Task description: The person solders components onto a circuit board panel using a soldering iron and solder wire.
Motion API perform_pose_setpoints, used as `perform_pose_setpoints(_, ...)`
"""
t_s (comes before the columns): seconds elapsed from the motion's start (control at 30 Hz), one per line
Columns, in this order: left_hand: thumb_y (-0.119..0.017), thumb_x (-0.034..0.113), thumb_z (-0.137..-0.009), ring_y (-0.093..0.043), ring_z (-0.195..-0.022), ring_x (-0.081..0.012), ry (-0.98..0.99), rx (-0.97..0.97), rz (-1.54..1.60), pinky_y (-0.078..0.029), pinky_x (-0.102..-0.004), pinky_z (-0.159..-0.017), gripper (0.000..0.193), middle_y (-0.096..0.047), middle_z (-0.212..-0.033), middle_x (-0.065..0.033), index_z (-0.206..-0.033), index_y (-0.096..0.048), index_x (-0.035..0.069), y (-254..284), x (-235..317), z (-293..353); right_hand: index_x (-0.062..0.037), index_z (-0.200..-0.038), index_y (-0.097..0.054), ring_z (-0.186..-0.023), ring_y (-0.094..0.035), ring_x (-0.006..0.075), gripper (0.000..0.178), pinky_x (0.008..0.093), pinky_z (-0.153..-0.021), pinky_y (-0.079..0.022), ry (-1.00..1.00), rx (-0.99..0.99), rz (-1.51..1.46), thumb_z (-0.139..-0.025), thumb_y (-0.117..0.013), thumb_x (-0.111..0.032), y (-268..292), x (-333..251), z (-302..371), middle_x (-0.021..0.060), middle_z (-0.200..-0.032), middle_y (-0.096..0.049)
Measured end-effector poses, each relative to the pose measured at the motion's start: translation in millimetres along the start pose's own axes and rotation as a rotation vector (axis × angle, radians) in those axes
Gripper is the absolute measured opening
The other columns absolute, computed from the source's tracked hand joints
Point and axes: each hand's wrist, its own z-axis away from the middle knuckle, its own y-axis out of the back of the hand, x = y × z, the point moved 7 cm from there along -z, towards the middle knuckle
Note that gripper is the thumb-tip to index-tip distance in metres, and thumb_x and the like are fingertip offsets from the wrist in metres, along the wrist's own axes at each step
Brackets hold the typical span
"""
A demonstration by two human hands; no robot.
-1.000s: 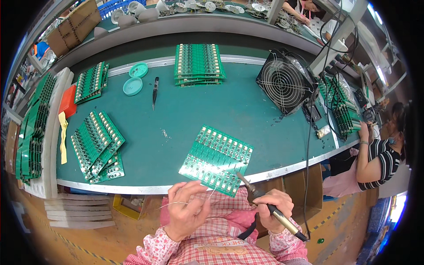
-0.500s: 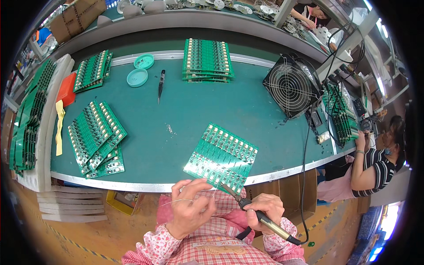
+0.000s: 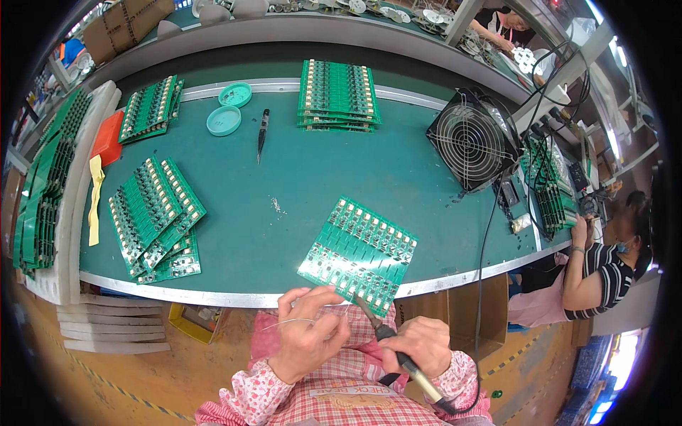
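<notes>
Since the earlier frames both hands came a bit up and forward, so the iron tip now reaches the near edge of the board; before, it was held lower, over the lap. Board itself did not move on the table.

Head view: left hand [image 3: 307,339] is half closed, thumb and first fingers pinched on a thin solder wire [image 3: 288,323], which runs out to the left and also toward the board. Right hand [image 3: 419,346] is wrapped closed around the handle of the soldering iron [image 3: 398,355]; tip points up-left and meets the near edge of the green circuit board [image 3: 359,252], though I cannot tell if it really touches. This board lies flat and turned at an angle on the green table [image 3: 320,170], near the front edge, just above the hands. Iron's cable goes down past the right wrist.

Other things: on the left a fanned pile of boards [image 3: 153,216], and farther back a smaller stack [image 3: 149,106]. At the back centre, a neat stack of boards [image 3: 337,96]. Two round teal lids [image 3: 229,113] lie beside a dark tool [image 3: 263,131]. A black fan [image 3: 470,138] stands at the right, w/ more boards behind it. White trays [image 3: 67,234] at far left hold boards on edge. Another person in a striped shirt [image 3: 604,273] sits at the right end of the table.
</notes>
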Motion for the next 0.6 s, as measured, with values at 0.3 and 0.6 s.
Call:
perform_pose_setpoints(0.3,-0.071,0.005,-0.072,-0.067,-0.102,-0.0233,0.002,-0.014,0.015,-0.039,-0.0419,-0.093,0.018,-0.067,-0.096,-0.0037,-0.066,-0.056,0.009,1.6,-0.4,-1.6,-0.0074,-0.089,-0.067,-0.045,-0.049,0.0112,0.024,0.0238,-0.044,-0.039,0.027,-0.017,0.043,-0.066,-0.072,-0.002,-6.6,-1.4,13.8,-0.0037,-0.054,-0.047)
perform_pose_setpoints(0.6,-0.071,0.004,-0.072,-0.068,-0.099,-0.0237,0.01,-0.004,0.052,-0.039,-0.041,-0.091,0.018,-0.067,-0.096,-0.0053,-0.067,-0.055,0.009,4.0,-0.9,-2.7,-0.0007,-0.084,-0.058,-0.052,-0.065,0.0166,0.01,0.0267,-0.048,-0.05,-0.611,0.272,-0.336,-0.087,-0.066,-0.007,20.2,39.0,31.6,0.0084,-0.069,-0.068)
